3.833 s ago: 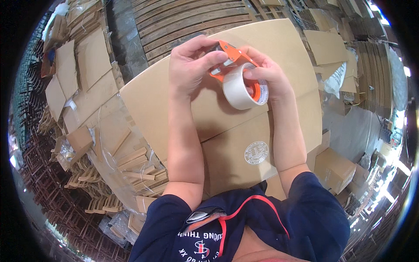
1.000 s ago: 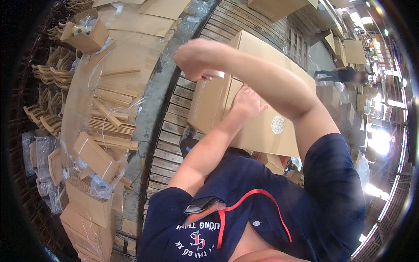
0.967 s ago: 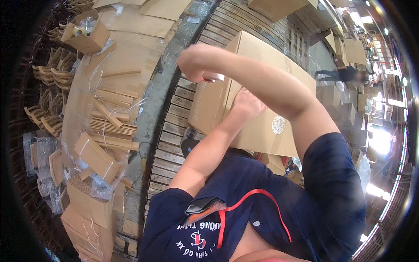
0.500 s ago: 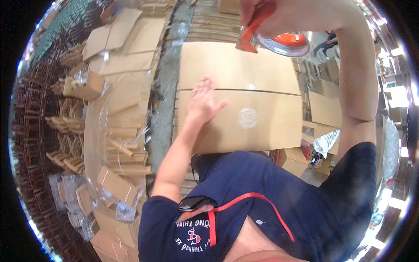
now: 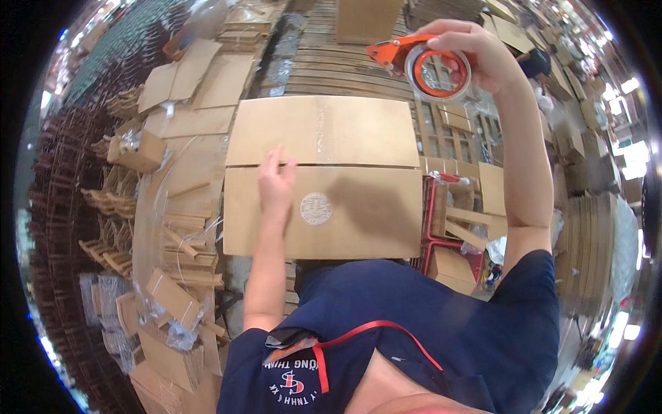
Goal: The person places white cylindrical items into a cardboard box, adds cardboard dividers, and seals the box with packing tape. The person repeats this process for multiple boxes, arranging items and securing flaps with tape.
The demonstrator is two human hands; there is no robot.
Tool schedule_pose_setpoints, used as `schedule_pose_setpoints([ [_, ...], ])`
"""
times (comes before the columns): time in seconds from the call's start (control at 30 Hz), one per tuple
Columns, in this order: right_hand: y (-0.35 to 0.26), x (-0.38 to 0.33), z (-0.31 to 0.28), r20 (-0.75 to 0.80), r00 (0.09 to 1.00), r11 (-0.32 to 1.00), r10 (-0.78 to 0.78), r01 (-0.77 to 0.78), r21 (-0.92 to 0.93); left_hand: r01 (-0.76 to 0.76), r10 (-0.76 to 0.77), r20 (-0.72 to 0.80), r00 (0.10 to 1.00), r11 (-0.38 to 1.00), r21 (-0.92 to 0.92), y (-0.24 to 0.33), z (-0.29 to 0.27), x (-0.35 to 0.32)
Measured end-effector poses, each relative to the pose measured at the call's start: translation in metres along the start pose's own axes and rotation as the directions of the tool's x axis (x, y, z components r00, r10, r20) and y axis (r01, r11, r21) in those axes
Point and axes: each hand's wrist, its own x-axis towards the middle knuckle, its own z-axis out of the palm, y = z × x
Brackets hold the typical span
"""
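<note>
A large closed cardboard box (image 5: 258, 234) lies in front of me, its two top flaps meeting at a dark seam that runs left to right. A strip of clear tape (image 5: 323, 130) shows on the far flap. On the left part of the lid, by the seam, rests my left hand (image 5: 277, 185), fingers apart and holding nothing. Up and to the right of the box, my right hand (image 5: 488, 56) grips an orange tape dispenser (image 5: 422, 44) loaded with a roll of clear tape (image 5: 418, 84). The dispenser is clear of the box and casts a shadow on the near flap.
Wooden slats (image 5: 324, 52) lie beyond the box, where another cardboard box (image 5: 367, 21) stands. Wood strips (image 5: 193, 277) and flat cardboard (image 5: 227, 83) cover the left side. A red metal frame (image 5: 429, 207) is close on the right, near stacked cardboard sheets (image 5: 586, 238).
The whole view has shifted, so the box appears farther left and lower. My right hand with the tape dispenser has come more fully into view. My left hand remains on the lid.
</note>
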Motion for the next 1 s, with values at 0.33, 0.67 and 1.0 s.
schedule_pose_setpoints([
  [0.33, 0.036, 0.003, 0.151, 0.122, 0.992, 0.805, 0.024, -0.091, 0.586, -0.551, 0.529, -0.325, 0.784, 0.834, 0.031, 0.119, -0.087, 0.036],
  [0.67, 0.02, 0.034, 0.252, 0.257, 0.965, 0.826, 0.048, -0.183, 0.533, -0.589, 0.574, -0.26, 0.777, 0.808, 0.024, 0.034, -0.193, 0.047],
  [1.0, 0.058, 0.055, 0.339, 0.377, 0.905, 0.655, 0.197, -0.407, 0.636, -0.405, 0.401, -0.095, 0.911, 0.832, -0.38, -0.054, -0.247, 0.031],
])
